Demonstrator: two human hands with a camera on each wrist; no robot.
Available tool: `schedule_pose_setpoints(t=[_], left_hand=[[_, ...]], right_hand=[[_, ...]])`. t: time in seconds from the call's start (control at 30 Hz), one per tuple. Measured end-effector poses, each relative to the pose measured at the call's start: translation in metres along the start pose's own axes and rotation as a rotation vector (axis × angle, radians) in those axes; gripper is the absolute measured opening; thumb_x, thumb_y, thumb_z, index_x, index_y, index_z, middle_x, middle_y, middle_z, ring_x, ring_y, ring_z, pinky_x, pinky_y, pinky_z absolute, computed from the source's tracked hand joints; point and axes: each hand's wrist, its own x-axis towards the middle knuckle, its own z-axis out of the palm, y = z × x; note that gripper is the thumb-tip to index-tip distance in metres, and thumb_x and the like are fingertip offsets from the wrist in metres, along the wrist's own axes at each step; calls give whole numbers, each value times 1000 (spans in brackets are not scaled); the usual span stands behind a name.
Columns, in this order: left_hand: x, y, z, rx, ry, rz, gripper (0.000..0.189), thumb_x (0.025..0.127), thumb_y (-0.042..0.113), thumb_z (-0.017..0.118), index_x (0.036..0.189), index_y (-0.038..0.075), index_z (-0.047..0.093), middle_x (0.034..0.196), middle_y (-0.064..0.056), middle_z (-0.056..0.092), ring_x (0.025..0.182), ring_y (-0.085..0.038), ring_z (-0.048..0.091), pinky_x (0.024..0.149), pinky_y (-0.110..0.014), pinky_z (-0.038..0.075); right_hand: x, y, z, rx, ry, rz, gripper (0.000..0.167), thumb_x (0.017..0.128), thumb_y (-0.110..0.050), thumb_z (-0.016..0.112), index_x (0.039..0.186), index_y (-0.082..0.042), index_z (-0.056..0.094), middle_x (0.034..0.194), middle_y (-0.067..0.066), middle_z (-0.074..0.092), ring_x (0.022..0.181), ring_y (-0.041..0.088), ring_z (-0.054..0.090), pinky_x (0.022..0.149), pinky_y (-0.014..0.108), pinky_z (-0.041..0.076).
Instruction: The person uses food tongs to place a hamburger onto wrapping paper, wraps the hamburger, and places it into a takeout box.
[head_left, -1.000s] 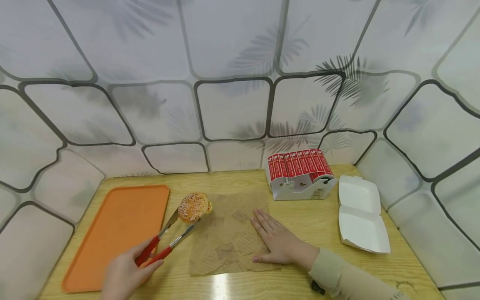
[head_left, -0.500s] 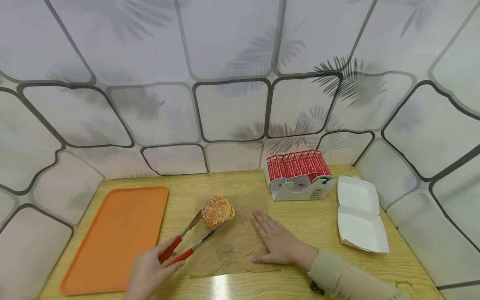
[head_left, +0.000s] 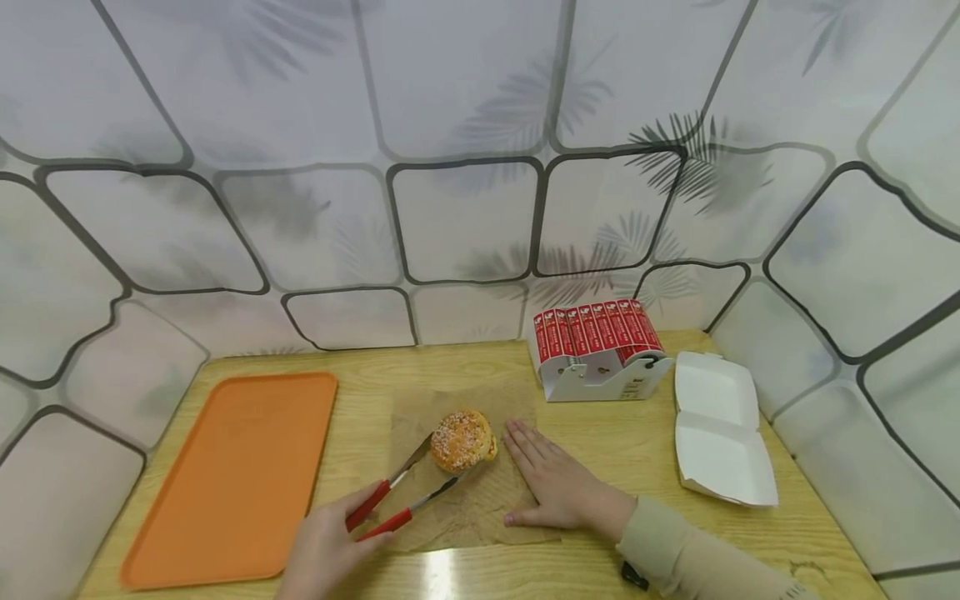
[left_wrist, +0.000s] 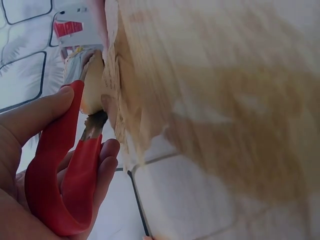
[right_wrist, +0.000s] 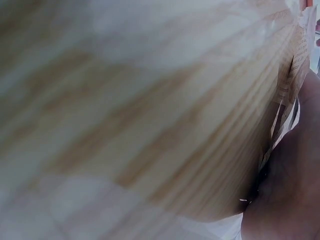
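Note:
My left hand (head_left: 330, 537) grips tongs (head_left: 392, 523) by their red handles. A sesame-topped burger (head_left: 459, 442) sits between the metal arms, over the brown paper sheet (head_left: 468, 521). In the left wrist view, thumb and fingers wrap the red tongs (left_wrist: 80, 190), and the pale bun (left_wrist: 93, 82) shows beyond, close to the paper's edge; whether it touches the paper I cannot tell. With fingers straight, my right hand (head_left: 555, 483) lies flat on the sheet's right side. The right wrist view shows mostly blurred table and part of that hand (right_wrist: 290, 185).
On the left lies an orange tray (head_left: 232, 475). A white holder (head_left: 600, 387) with several red-labelled packets stands at the back against the patterned wall (head_left: 465, 217). An opened white clamshell box (head_left: 723, 454) rests at the right of the wooden table (head_left: 622, 442).
My left hand has carried the burger in the tongs rightward and nearer, from the paper's left edge to its middle. My right hand has stayed in place.

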Motion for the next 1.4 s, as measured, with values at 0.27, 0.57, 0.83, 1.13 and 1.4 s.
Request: schedule_pose_setpoints(t=[0.27, 0.57, 0.83, 1.13, 1.4], left_hand=[[-2, -1, 6, 16, 26, 51, 64, 67, 26, 102, 127, 16, 79, 104, -1, 83, 84, -12, 71, 72, -30, 59], [0, 0, 8, 31, 29, 62, 66, 66, 24, 102, 127, 15, 79, 113, -5, 82, 97, -22, 76, 80, -38, 63], [4, 0, 9, 20, 10, 45, 66, 66, 25, 102, 127, 12, 79, 112, -7, 82, 96, -21, 75, 80, -40, 63], [4, 1, 8, 11, 4, 36, 69, 67, 25, 102, 129, 11, 77, 114, -9, 81, 99, -23, 75, 82, -42, 63], [2, 0, 4, -27, 2, 7, 70, 68, 27, 101, 131, 10, 76, 116, -7, 81, 98, -20, 75, 80, -35, 62]], right_hand=[[-1, -1, -1, 0, -1, 1, 117, 95, -82, 51, 167, 4, 19, 177, 24, 11, 166, 40, 15, 134, 50, 28], [0, -1, -2, -29, 11, -7, 117, 95, -82, 51, 166, 6, 20, 176, 26, 14, 165, 41, 18, 134, 50, 30], [-1, -1, -2, -21, 18, -11, 116, 95, -81, 52, 166, 6, 21, 176, 26, 14, 164, 41, 18, 134, 50, 30], [-1, -1, -1, -18, 22, -14, 116, 95, -80, 52, 166, 6, 21, 176, 26, 15, 164, 41, 19, 134, 50, 29], [-1, -1, 0, -39, 27, -18, 116, 95, -81, 51, 166, 6, 21, 176, 27, 16, 164, 41, 20, 134, 49, 30]])
